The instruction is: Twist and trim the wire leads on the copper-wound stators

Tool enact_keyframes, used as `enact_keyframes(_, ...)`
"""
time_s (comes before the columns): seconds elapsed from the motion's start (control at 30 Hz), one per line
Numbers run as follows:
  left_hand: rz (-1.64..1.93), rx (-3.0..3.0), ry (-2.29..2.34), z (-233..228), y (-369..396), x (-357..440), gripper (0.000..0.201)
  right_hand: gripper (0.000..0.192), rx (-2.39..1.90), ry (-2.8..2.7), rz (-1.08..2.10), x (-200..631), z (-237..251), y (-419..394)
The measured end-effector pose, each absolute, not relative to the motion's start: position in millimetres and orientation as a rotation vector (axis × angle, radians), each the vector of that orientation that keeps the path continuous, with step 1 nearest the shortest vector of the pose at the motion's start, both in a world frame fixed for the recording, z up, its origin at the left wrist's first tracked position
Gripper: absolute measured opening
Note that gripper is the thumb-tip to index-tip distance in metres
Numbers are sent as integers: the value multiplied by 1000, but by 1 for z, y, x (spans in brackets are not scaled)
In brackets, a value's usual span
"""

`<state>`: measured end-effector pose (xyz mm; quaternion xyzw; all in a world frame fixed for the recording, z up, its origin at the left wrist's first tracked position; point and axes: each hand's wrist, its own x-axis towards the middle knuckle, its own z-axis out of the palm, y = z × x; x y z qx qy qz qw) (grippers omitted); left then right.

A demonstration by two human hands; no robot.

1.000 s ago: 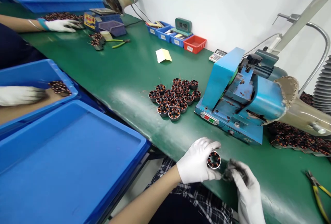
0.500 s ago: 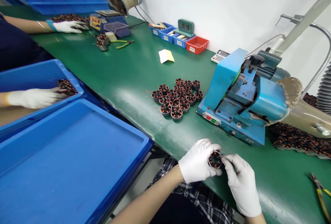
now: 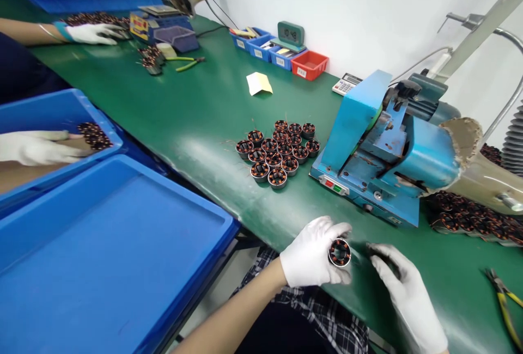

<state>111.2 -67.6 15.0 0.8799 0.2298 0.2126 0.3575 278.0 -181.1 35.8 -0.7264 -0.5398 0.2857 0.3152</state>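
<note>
My left hand [image 3: 312, 256], in a white glove, is closed around a motor stator [image 3: 339, 252], a metal ring with copper windings whose open face is turned up toward me. To its right, apart from the stator, is my right hand [image 3: 404, 288], gloved too, with darkened fingertips. Its thumb and forefinger are slightly apart, and I make out nothing between them; motion blurs the tips. Beyond my hands a cluster of similar stators [image 3: 274, 159] stands on the green table [image 3: 196, 109], thin wires sticking up from some.
A blue grinding machine [image 3: 368, 152] stands at right, more stators [image 3: 469, 223] behind it. Yellow-handled pliers [image 3: 504, 302] lie at the right edge. A large blue tray [image 3: 110, 250] fills the lower left. A co-worker's gloved hands [image 3: 92, 34] are at the far left.
My right hand has drawn away from the stator to the right, and its fingertips have parted. The left hand keeps holding the stator nearly in place. The view has shifted slightly.
</note>
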Motion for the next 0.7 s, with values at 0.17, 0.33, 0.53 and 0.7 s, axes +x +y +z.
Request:
enact_keyframes(0.17,417,2247,524,14,-65,108,72,20,-1740,-1706,832,262,50,-161)
enact_keyframes(0.33,432,2259,561,11,-67,107,72,15,-1664,-1644,869,258,37,-164)
enact_keyframes(0.53,412,2257,558,15,-66,111,60,17,-1944,-1298,583,254,9,-175)
enact_keyframes(0.7,462,2267,614,13,-67,113,59,23,-2163,-1371,250,278,6,-168)
